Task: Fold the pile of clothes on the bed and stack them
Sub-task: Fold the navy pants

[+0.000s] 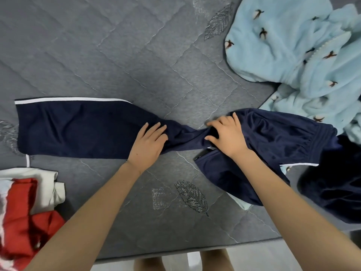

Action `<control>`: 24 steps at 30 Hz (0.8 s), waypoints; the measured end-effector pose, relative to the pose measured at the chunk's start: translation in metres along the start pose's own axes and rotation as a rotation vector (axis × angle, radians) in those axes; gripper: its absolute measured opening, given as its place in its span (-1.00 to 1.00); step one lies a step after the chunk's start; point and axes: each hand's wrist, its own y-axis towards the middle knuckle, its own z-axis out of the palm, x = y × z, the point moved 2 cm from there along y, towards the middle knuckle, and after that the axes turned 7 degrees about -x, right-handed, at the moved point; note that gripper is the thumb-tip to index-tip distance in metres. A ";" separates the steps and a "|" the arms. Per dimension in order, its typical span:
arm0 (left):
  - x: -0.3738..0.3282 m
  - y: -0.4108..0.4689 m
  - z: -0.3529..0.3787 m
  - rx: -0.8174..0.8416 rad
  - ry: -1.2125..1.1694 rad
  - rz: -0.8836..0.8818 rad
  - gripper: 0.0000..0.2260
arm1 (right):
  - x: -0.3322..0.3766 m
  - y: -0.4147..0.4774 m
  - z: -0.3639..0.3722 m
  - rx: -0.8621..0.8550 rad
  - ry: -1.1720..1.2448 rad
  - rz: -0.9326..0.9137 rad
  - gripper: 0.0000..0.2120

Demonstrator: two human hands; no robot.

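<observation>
Hands: left hand (149, 142) flat on one navy trousers (78, 130), right hand (227, 136) gripping twisted middle.

Both bare forearms reach forward. The left hand (149, 142) lies palm down, fingers straight, pressing flat on the trousers (78, 130). Near it on the right, the right hand (226, 134) curls fingers and thumb round a bunch of the same cloth.
</observation>
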 end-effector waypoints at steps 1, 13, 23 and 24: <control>0.002 0.001 -0.003 -0.007 -0.049 -0.002 -0.83 | 0.001 0.003 0.000 -0.024 0.003 0.003 -0.71; 0.012 0.022 -0.002 -0.066 -0.207 -0.213 -0.74 | 0.001 0.030 -0.024 -0.199 0.317 0.197 -0.81; 0.050 0.109 -0.024 -0.070 -0.147 -0.551 -0.75 | -0.012 0.075 -0.030 -0.228 0.497 0.363 -0.84; 0.053 0.114 -0.022 -0.081 -0.158 -0.556 -0.74 | -0.013 0.078 -0.030 -0.235 0.518 0.382 -0.85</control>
